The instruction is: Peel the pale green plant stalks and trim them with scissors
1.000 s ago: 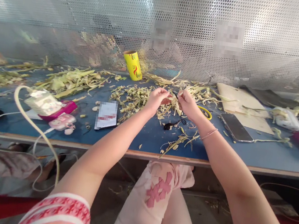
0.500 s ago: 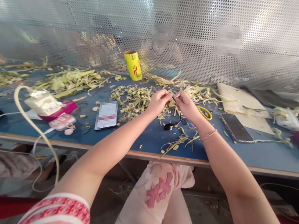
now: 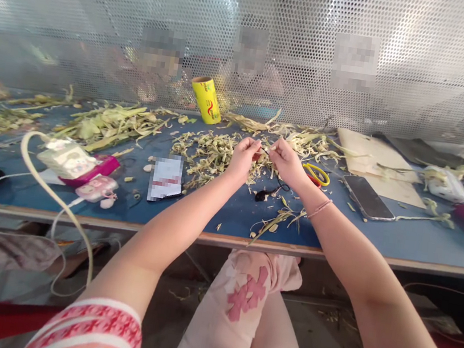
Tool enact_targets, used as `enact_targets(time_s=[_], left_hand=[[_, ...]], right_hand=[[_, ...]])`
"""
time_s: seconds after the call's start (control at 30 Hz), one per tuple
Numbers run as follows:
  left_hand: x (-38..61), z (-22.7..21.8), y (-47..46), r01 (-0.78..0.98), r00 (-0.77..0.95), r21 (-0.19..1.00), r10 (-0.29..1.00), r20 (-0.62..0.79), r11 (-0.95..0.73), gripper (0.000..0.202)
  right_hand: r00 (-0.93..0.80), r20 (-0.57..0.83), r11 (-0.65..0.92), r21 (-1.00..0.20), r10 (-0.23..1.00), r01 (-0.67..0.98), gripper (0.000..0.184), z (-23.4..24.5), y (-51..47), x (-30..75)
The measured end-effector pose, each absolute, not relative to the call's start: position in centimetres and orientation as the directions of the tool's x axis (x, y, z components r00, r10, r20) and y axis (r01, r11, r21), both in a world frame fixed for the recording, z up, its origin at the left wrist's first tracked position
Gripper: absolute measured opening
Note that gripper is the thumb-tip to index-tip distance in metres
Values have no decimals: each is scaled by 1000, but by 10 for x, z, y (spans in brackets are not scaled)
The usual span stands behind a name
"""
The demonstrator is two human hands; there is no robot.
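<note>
My left hand [image 3: 241, 158] and my right hand [image 3: 286, 162] are raised a little over a heap of pale green dried plant strips [image 3: 208, 156]. Both are pinched closed on a thin dark strand, like thread or thin cord [image 3: 265, 151], which spans the short gap between the fingertips. Below them on the blue table lies a small black tangle of thread [image 3: 261, 196] with a loose loop. Just right of my right hand are yellow loop handles [image 3: 320, 175] with a red part, looking like scissors. A few leafy stalks [image 3: 274, 224] lie nearer the edge.
A yellow cardboard tube [image 3: 206, 101] stands tilted behind the heap. Phones [image 3: 368, 198] [image 3: 166, 179] lie on both sides. Left are a cabled device with a magenta band [image 3: 89, 171] and more strips [image 3: 107, 125]. Brown card [image 3: 368, 153] lies right, before a perforated metal panel [image 3: 304, 28].
My hands have drawn slightly apart, so the dark strand between them shows more. My right forearm has shifted a little left, uncovering more of the yellow and red handles.
</note>
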State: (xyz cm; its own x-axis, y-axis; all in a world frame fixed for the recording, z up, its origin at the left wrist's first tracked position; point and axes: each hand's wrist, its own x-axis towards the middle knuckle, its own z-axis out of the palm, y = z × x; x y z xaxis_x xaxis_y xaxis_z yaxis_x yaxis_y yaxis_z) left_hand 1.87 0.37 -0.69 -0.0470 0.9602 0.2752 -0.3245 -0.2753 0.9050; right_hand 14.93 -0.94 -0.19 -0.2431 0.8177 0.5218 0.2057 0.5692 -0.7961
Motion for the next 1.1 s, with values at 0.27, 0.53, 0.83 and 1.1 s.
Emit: enact_targets(time_s=[0.27, 0.53, 0.83, 1.1], left_hand=[[16, -5, 5, -343, -24, 904, 964, 264, -256, 32], [8, 0, 0, -393, 240, 912, 945, 224, -117, 22], [8, 7, -4, -358, 312, 932, 932, 183, -63, 28], [7, 7, -2, -343, 251, 918, 922, 295, -201, 32]], right_hand=[[-333, 475, 533, -840, 815, 106, 17, -2, -6, 155], [-322, 296, 286, -955, 899, -80, 27, 6, -17, 155], [-445, 249, 225, -968, 860, -108, 29, 10, -28, 153], [-443, 319, 345, -938, 838, -24, 26, 4, -20, 151]])
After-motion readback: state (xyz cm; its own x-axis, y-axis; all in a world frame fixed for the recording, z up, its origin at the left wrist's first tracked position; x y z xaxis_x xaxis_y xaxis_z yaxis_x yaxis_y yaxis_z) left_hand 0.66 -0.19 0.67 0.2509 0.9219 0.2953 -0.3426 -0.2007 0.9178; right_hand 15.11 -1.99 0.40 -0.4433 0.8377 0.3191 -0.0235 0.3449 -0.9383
